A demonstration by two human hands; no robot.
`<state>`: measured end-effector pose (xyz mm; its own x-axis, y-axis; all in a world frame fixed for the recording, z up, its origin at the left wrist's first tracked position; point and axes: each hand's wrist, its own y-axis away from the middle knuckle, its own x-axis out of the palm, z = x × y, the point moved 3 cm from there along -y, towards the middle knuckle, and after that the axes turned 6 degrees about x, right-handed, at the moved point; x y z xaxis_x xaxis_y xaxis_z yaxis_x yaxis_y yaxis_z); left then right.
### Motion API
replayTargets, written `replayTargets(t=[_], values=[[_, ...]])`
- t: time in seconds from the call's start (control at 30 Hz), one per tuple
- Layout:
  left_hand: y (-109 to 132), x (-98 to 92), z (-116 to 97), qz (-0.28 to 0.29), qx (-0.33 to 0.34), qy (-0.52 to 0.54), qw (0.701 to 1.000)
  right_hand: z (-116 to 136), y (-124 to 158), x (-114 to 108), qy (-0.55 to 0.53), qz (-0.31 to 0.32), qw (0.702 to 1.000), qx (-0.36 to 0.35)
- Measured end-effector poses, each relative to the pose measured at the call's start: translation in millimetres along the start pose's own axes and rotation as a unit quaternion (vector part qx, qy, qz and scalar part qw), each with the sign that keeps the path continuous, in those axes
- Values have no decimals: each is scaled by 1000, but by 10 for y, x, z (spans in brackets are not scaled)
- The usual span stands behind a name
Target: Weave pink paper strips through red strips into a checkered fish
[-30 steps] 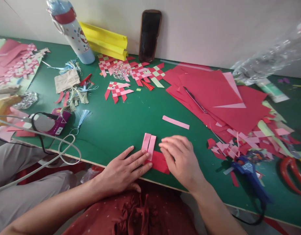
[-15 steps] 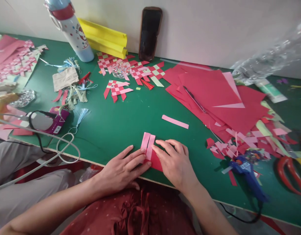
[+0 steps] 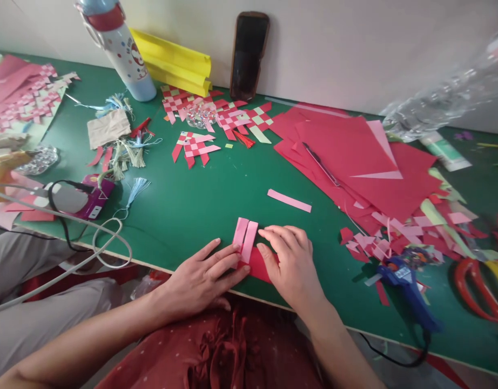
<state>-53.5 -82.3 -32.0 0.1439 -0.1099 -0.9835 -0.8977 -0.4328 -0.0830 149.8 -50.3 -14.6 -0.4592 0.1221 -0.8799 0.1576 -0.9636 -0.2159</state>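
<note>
Two pink paper strips [image 3: 249, 242] stand side by side, their lower ends meeting a red paper piece [image 3: 262, 266] at the table's front edge. My left hand [image 3: 210, 275] lies flat with fingers stretched out, its fingertips pressing on the left strip and the red paper. Just right of the strips, my right hand [image 3: 291, 265] has its thumb and fingers apart over the red paper, holding nothing. Its palm and fingers cover the red paper's right end. Beyond the hands lies a loose pink strip [image 3: 289, 200].
Red sheets with a pen [image 3: 320, 163] on top lie right. Nearer are paper scraps [image 3: 382, 243], a blue glue gun [image 3: 411, 292] and red-handled scissors [image 3: 473, 292]. Woven paper pieces [image 3: 192, 146], a bottle [image 3: 127, 59] and a phone [image 3: 249, 54] are behind; a cable [image 3: 115, 229] crosses left.
My right thumb and fingers have come off the right pink strip and spread apart, shifting slightly right. More red paper shows beside the strips. My left hand stays in place.
</note>
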Motion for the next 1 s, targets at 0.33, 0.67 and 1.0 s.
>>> replayTargets(t=[0.33,0.67,1.0], values=[[16,3,4,-1,4,5,1000,87,-132,132,-3,-3,998,56],[5,-33,4,-25,7,4,1000,60,-123,127,-27,23,998,57],[16,-15,1,-47,2,1,999,55,-223,124,37,30,999,26]])
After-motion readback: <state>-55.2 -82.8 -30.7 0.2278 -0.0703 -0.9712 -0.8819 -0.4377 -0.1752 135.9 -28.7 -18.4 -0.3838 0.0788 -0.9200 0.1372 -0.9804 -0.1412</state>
